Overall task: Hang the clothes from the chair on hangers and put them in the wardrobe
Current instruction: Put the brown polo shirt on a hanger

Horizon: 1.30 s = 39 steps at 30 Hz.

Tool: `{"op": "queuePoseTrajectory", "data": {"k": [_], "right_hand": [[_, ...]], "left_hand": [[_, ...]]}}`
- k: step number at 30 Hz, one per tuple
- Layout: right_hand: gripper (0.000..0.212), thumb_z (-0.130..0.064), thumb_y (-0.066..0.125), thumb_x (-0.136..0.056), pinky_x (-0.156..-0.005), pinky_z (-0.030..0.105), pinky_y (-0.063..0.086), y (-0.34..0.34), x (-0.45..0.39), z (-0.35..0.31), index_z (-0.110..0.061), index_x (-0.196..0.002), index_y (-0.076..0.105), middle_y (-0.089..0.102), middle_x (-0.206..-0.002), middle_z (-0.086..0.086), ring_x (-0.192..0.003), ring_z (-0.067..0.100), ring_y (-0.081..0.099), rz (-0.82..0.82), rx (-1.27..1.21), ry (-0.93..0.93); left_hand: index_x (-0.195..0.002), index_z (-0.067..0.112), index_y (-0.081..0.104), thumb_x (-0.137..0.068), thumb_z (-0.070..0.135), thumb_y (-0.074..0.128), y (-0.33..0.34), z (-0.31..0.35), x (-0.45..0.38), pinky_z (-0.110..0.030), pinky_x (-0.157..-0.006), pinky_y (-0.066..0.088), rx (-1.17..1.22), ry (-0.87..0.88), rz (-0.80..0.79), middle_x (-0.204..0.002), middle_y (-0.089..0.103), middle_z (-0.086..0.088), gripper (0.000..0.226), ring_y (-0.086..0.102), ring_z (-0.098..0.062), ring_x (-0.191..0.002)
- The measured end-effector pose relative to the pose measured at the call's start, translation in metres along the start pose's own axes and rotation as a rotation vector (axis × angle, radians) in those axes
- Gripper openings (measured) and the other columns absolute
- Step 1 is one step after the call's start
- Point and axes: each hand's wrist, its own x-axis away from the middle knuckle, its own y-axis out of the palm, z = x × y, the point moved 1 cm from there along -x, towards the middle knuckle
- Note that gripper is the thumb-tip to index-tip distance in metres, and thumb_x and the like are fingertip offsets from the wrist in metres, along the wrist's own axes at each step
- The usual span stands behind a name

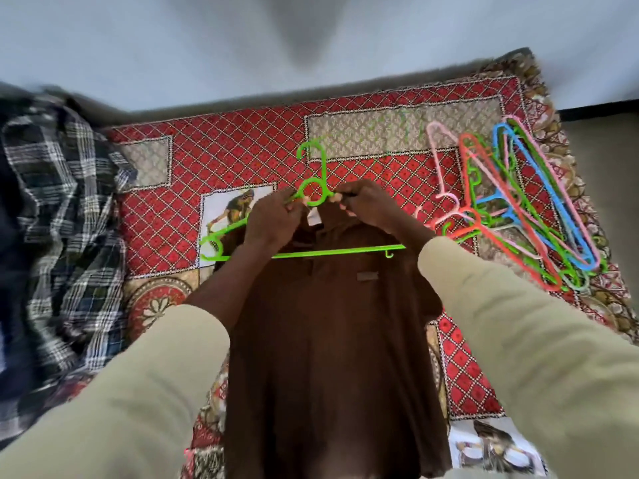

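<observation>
A dark brown shirt (332, 340) lies flat on the red patterned bedspread (242, 146), collar away from me. A green plastic hanger (313, 193) lies at its collar, hook pointing away; its bar crosses the shirt's chest and its left end sticks out beyond the shoulder. My left hand (273, 219) pinches the collar and hanger just left of the hanger's ring. My right hand (366, 203) pinches the collar at the ring's right side. A white label shows between my hands.
A heap of coloured hangers (511, 202), pink, orange, green and blue, lies on the bed's right side. A crumpled plaid shirt (58, 216) covers the left edge. A pale wall (311, 39) rises behind the bed.
</observation>
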Motion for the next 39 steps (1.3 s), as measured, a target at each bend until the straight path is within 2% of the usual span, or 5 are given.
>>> {"op": "queuePoseTrajectory", "data": {"k": [7,11,28,33,39], "right_hand": [[0.015,-0.014,0.061,-0.096,-0.067,0.03,0.052,0.071,-0.032,-0.015,-0.007,-0.089,0.072,0.068,-0.074,0.006,-0.064,0.011,0.061,-0.124,-0.158,0.075],[0.022,-0.022,0.063,-0.089,-0.057,0.028,0.034,0.053,-0.053,-0.002,-0.003,-0.079,0.069,0.06,-0.066,0.004,-0.061,0.01,0.055,0.197,0.056,0.075],[0.094,-0.042,0.077,-0.074,-0.106,0.052,0.034,0.091,-0.044,0.055,-0.004,-0.144,0.026,0.028,-0.148,0.023,-0.135,0.04,0.031,0.366,0.45,0.561],[0.056,0.0,0.061,-0.076,-0.104,0.041,0.041,0.08,-0.042,0.056,0.001,-0.129,0.042,0.039,-0.134,0.022,-0.12,0.04,0.046,0.488,0.194,0.489],[0.019,-0.015,0.051,-0.088,-0.073,0.04,0.045,0.089,-0.025,0.048,-0.004,-0.102,0.059,0.058,-0.107,0.019,-0.093,0.041,0.059,0.37,0.562,0.132]], "left_hand": [[-0.111,0.02,0.073,-0.095,0.044,0.053,0.003,-0.06,-0.016,-0.041,-0.1,0.025,0.089,-0.302,0.135,-0.112,0.071,-0.009,0.035,0.058,-0.03,-0.113],[-0.111,0.021,0.074,-0.095,0.044,0.054,-0.002,-0.108,-0.028,-0.034,-0.095,0.027,0.082,-0.367,0.204,-0.108,0.073,-0.008,0.034,0.062,-0.028,-0.107],[-0.063,0.015,0.065,-0.089,0.05,0.057,0.004,-0.167,-0.056,-0.043,-0.073,0.042,0.246,-0.355,0.288,-0.058,0.058,-0.011,0.044,0.053,-0.032,-0.06],[-0.057,0.016,0.056,-0.091,0.052,0.052,0.012,-0.151,-0.064,-0.037,-0.073,0.029,0.175,-0.283,0.25,-0.049,0.04,0.01,0.05,0.049,-0.025,-0.06],[-0.056,0.011,0.05,-0.093,0.056,0.047,-0.007,-0.166,-0.064,-0.033,-0.073,0.015,0.032,-0.292,0.335,-0.053,0.044,0.002,0.058,0.041,-0.022,-0.061]]}}
